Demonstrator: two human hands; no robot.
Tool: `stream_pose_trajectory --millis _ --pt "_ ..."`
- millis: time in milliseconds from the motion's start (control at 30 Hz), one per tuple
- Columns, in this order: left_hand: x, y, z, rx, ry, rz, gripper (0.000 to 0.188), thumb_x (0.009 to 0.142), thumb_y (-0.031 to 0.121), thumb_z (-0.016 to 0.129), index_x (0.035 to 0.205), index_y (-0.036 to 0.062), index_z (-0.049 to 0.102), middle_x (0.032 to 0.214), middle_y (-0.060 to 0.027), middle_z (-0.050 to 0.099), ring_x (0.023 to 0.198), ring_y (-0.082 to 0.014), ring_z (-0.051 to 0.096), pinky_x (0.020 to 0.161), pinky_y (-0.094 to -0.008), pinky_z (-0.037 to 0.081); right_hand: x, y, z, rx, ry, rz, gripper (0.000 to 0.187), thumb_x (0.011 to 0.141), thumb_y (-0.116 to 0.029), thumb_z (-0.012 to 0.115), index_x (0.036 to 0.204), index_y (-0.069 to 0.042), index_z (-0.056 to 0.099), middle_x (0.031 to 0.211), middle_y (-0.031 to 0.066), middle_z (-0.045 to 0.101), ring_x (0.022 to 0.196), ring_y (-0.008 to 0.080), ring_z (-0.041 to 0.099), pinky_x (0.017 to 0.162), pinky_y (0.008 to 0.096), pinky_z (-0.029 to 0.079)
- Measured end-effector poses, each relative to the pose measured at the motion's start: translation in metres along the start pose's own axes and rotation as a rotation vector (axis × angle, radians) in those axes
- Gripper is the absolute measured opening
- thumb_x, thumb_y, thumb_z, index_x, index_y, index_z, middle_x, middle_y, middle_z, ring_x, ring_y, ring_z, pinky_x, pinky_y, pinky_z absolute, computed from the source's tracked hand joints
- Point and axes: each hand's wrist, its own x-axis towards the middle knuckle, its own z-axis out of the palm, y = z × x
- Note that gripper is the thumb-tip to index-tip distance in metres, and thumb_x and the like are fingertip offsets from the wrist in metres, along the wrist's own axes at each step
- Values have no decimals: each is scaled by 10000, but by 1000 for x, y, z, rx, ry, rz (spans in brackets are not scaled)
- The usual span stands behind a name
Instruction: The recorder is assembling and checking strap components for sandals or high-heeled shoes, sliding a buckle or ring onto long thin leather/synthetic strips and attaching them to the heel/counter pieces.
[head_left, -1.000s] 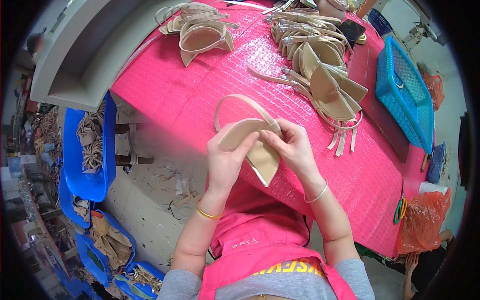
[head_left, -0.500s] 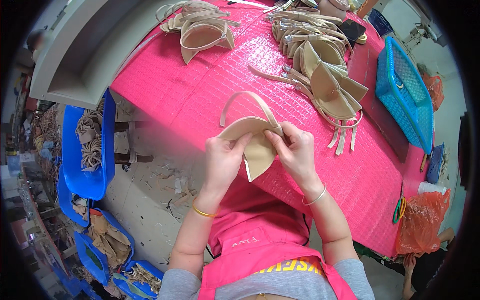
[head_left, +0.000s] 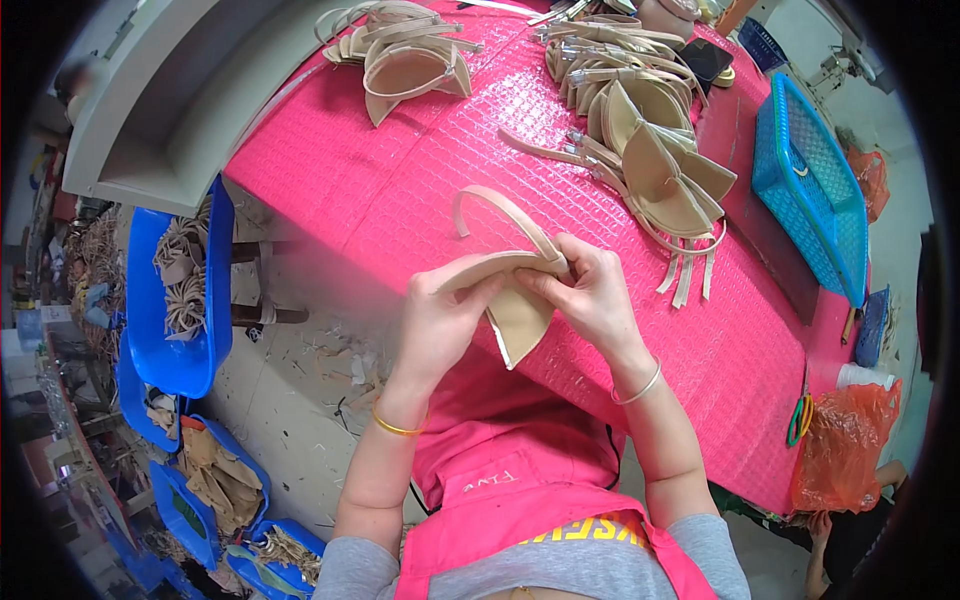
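Between my two hands is a beige shoe upper, held over the near edge of the pink-covered table. My left hand pinches its left side, thumb on the inner face. At the right side, near the base of its strap, my right hand grips it between thumb and fingers. The loose strap curls up and to the left above the piece. A pale edge runs down to the pointed lower tip. The fingers behind the upper are partly hidden.
Overlapping shoe uppers with buckled straps lie at the back right; a smaller pile lies back left. A turquoise basket and an orange plastic bag are on the right. Blue bins with beige pieces stand at left.
The upper has been tilted and folded more, so less of its inner face shows. Its strap has swung slightly right. My left hand has turned and shifted a little left.
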Motion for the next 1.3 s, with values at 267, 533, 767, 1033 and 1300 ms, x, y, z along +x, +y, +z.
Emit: stream_pose_trajectory --millis 267,533,767,1033,1300 --pt "1 4 -6 -7 -132 -98 299 771 -18 547 1070 -28 541 906 -66 617 809 -76 557 681 -230 468 6 -8 -6 -121 -11 -152 169 715 -154 642 748 0 581 555 144 510 463 167 486 466 294 388" --pt "9 -17 16 -102 142 -19 164 790 52 565 919 -46 593 769 -80 635 661 -100 588 586 -241 470 8 15 0 235 -112 -21 167 815 -89 586 947 -8 524 698 -28 523 639 27 480 533 183 394" --pt "9 -14 24 -92 305 72 131 798 51 573 857 -58 617 771 -66 641 664 -105 597 571 -253 476 -4 15 -3 556 -144 115 263 815 -57 540 1061 5 472 891 41 571 844 94 519 743 232 422" --pt "17 -36 32 127 324 142 162 781 78 614 920 -7 614 805 -75 642 689 -151 608 608 -261 466 1 33 -2 385 -116 54 318 801 26 491 1118 5 475 1010 84 542 963 141 511 837 264 403" --pt "12 -37 23 938 294 120 185 801 135 561 936 15 602 807 -148 611 697 -322 596 604 -350 454 -39 13 28 -301 109 -328 548 740 -76 566 1237 29 360 1239 206 398 1156 347 385 968 417 305"
